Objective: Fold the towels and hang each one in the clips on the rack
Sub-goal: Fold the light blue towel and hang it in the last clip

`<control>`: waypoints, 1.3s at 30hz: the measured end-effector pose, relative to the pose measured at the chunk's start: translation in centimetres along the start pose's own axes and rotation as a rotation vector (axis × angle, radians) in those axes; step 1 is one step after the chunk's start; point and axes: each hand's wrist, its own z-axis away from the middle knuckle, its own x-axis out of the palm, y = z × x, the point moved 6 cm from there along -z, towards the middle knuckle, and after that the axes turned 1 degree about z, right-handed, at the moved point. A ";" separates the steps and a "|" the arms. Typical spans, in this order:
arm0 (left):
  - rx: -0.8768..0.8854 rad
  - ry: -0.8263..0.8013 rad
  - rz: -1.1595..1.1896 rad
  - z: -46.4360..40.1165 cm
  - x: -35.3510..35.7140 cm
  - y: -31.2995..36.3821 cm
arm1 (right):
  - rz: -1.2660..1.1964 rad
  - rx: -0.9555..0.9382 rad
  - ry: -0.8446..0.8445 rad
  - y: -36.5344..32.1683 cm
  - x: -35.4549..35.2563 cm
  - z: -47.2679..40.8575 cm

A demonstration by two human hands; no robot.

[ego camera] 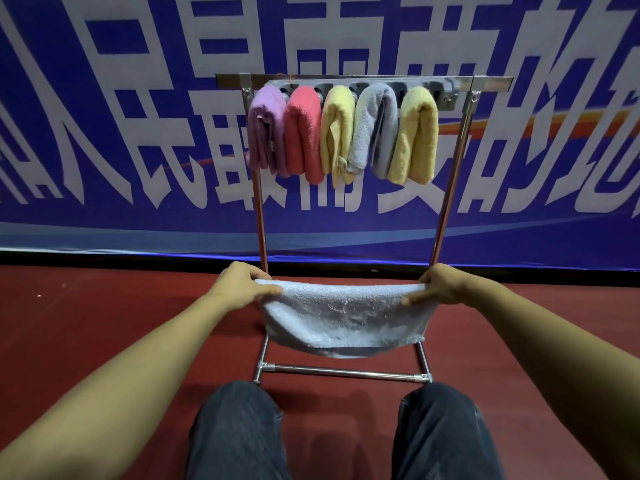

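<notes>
A pale blue towel [341,318] hangs doubled over between my hands, in front of the rack's lower part. My left hand [242,284] pinches its top left corner and my right hand [438,285] pinches its top right corner. Higher up, the metal rack [453,161] carries a grey strip of clips [446,90] along its top bar. Several folded towels hang there side by side: purple [265,129], pink [304,133], yellow [337,133], grey [377,129] and another yellow [415,136]. The clip at the strip's right end holds nothing.
The rack stands on a red floor [104,323], its base bar [346,373] just beyond my knees [239,420]. A blue banner [104,133] with large white characters fills the wall behind it.
</notes>
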 end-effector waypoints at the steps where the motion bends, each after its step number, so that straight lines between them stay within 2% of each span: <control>1: 0.011 -0.017 -0.066 0.1 0.0 0.2 | 0.027 0.005 -0.001 0.2 0.1 -0.1; 5: 0.037 -0.067 -0.199 0.5 0.5 0.6 | 0.115 0.015 -0.045 0.5 0.6 0.0; 10: 0.045 -0.050 -0.226 0.7 0.6 0.2 | 0.099 -0.016 -0.064 0.8 0.9 0.2; 15: 0.071 0.000 -0.172 0.7 0.3 0.2 | -0.049 -0.037 0.082 0.7 0.3 0.7; 22: 0.107 0.120 -0.230 0.3 0.1 0.4 | 0.079 -0.032 0.361 0.2 -0.7 1.2; 28: 0.024 0.156 -0.192 0.8 -0.7 -0.2 | 0.220 -0.036 0.363 0.9 -0.9 1.5; 30: -0.011 0.095 0.044 1.2 -0.6 -0.2 | -0.017 -0.079 0.323 0.9 -0.8 2.1; 33: -0.129 -0.022 0.631 2.1 0.7 0.1 | -0.585 -0.105 0.195 0.3 0.3 3.0; 35: -0.187 -0.099 0.905 2.8 1.7 0.3 | -0.805 -0.104 0.117 0.1 1.1 3.4; 37: -0.236 -0.175 1.064 3.1 2.5 -0.2 | -0.943 -0.107 0.035 0.0 2.0 3.6; 39: -0.273 -0.220 1.126 3.5 2.9 -1.0 | -1.029 -0.122 -0.026 0.0 2.9 3.6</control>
